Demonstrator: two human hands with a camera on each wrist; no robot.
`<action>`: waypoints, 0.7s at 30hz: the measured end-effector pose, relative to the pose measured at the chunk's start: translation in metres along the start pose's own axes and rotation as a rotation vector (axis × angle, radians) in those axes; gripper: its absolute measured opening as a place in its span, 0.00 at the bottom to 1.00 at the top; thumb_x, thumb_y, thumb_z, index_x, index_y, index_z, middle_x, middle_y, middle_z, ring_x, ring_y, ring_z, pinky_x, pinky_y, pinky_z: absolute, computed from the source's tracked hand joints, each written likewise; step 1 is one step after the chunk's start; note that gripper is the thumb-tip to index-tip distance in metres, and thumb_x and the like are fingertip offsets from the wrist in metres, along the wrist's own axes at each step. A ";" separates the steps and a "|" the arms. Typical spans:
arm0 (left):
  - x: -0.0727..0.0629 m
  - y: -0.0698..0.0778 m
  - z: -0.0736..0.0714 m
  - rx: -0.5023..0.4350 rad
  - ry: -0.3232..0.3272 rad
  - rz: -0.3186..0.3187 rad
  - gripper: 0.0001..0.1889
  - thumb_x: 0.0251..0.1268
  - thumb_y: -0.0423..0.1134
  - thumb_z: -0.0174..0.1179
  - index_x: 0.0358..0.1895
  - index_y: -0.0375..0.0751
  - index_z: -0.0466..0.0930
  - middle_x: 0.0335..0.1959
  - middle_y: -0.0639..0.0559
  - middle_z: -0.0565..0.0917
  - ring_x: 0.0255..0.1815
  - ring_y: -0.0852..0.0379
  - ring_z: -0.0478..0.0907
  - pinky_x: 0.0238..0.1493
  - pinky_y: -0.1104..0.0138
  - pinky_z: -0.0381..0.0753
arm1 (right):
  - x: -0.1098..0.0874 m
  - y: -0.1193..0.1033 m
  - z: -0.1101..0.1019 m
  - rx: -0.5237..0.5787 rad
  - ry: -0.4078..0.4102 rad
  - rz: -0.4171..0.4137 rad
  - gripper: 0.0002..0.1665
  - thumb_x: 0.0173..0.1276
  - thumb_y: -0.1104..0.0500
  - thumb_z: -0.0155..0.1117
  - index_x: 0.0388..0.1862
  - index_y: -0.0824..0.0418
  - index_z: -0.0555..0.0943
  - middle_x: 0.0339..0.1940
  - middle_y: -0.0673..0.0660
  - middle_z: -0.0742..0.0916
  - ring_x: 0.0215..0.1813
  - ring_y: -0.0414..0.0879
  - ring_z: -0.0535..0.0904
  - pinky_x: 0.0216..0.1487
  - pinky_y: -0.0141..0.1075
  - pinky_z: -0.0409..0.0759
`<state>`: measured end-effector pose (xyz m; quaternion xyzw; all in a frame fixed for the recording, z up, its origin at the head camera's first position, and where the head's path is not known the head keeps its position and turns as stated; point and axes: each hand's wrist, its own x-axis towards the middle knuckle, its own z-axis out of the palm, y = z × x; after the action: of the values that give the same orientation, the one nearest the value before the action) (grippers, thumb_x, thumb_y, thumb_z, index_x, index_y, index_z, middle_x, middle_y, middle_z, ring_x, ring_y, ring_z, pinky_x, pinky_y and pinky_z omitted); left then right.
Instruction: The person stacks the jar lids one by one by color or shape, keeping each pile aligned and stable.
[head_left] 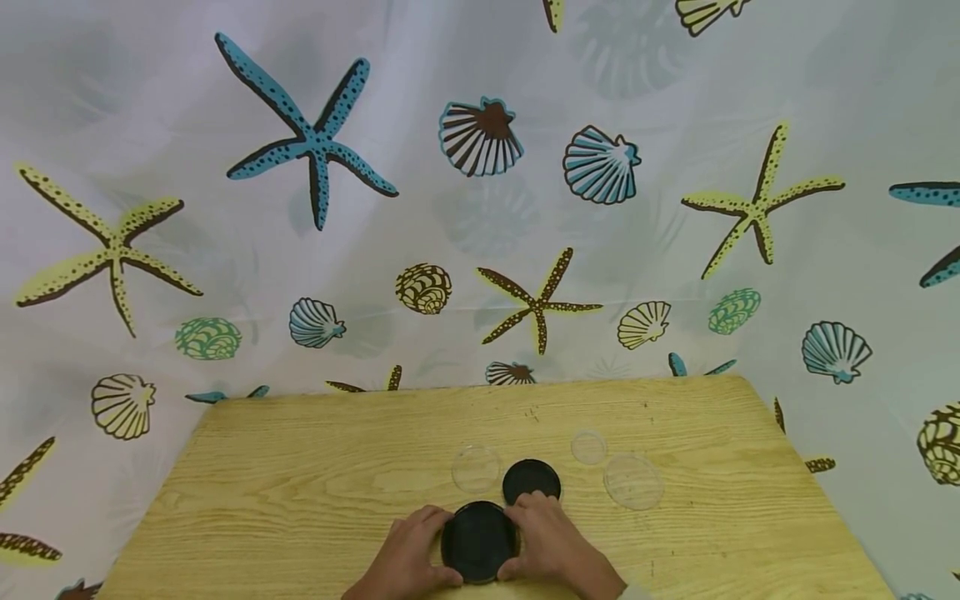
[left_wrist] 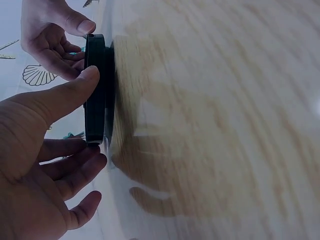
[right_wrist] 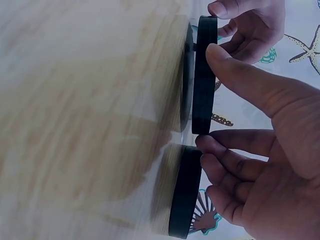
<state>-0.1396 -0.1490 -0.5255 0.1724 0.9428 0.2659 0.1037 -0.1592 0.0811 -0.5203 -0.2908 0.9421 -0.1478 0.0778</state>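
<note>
A shallow black round dish [head_left: 480, 542] lies flat between both hands at the front of the table. My left hand [head_left: 407, 554] grips its left edge, thumb at the near side and fingers at the far side. On the opposite edge my right hand [head_left: 546, 537] holds it the same way. In the left wrist view the black dish [left_wrist: 95, 112] shows edge-on, with the left thumb on its rim. The right wrist view shows a narrow gap under the black dish [right_wrist: 204, 75], close over the tabletop. Just behind the right fingers sits a smaller black round dish [head_left: 531, 477], partly covered by them.
Three clear round discs lie farther back on the wooden table [head_left: 300, 475]: one left of the smaller black dish [head_left: 476, 468], a small one [head_left: 588, 447] and a larger one [head_left: 633, 482] to the right. A curtain [head_left: 420, 225] with shells and starfish surrounds the table.
</note>
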 end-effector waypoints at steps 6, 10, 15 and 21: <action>0.000 0.002 0.001 -0.012 -0.016 -0.022 0.38 0.38 0.51 0.77 0.55 0.35 0.75 0.52 0.46 0.78 0.53 0.45 0.76 0.48 0.53 0.68 | 0.000 0.000 0.001 -0.004 0.006 -0.008 0.44 0.42 0.35 0.76 0.54 0.61 0.81 0.42 0.50 0.82 0.43 0.41 0.71 0.48 0.38 0.71; 0.000 0.001 0.003 -0.017 -0.020 -0.024 0.38 0.38 0.52 0.77 0.55 0.36 0.75 0.52 0.47 0.78 0.54 0.45 0.75 0.49 0.52 0.68 | 0.000 0.000 0.003 -0.017 0.014 -0.019 0.44 0.41 0.35 0.77 0.52 0.60 0.82 0.39 0.49 0.81 0.40 0.40 0.70 0.45 0.36 0.70; 0.001 0.000 0.004 -0.010 -0.024 -0.023 0.39 0.37 0.52 0.77 0.54 0.37 0.75 0.52 0.47 0.78 0.54 0.45 0.75 0.50 0.52 0.68 | -0.001 -0.002 0.004 -0.044 0.008 -0.019 0.43 0.42 0.34 0.76 0.52 0.61 0.82 0.38 0.48 0.80 0.39 0.39 0.68 0.43 0.34 0.68; 0.002 0.002 0.004 0.013 -0.038 -0.052 0.38 0.37 0.51 0.77 0.54 0.38 0.74 0.51 0.48 0.78 0.53 0.46 0.74 0.49 0.52 0.67 | -0.001 -0.004 0.004 -0.085 0.001 -0.019 0.44 0.43 0.34 0.75 0.53 0.61 0.81 0.42 0.50 0.81 0.41 0.40 0.69 0.44 0.35 0.69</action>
<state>-0.1397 -0.1451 -0.5280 0.1537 0.9464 0.2539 0.1273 -0.1554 0.0776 -0.5229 -0.3029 0.9447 -0.1087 0.0637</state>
